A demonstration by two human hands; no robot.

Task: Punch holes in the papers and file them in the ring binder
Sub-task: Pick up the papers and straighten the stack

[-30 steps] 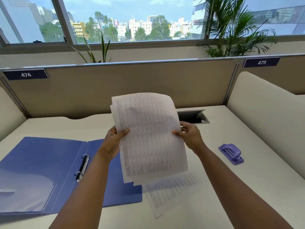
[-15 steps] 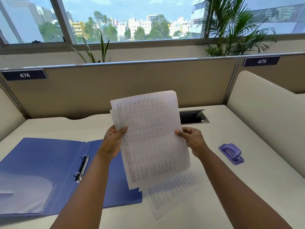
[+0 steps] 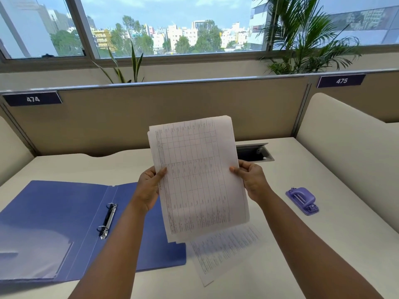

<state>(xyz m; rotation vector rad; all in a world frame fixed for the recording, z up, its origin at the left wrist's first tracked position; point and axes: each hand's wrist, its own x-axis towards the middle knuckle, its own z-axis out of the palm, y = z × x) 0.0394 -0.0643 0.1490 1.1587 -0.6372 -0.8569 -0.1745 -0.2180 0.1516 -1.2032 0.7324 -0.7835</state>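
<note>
Papers (image 3: 198,180) held upright above the desk (image 3: 323,244), a side edge in each hand; likely squaring the stack before punching. Left hand (image 3: 149,188) pinches the left edge, thumb in front, fingers behind. Right hand (image 3: 252,180) clamps the right edge likewise. One loose sheet (image 3: 224,251) lies flat below. Ring binder (image 3: 71,223) open to the left; hole punch (image 3: 302,200) to the right, untouched.

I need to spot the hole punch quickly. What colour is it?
The hole punch is light purple, seen clearly in the head view on the desk's right.
</note>
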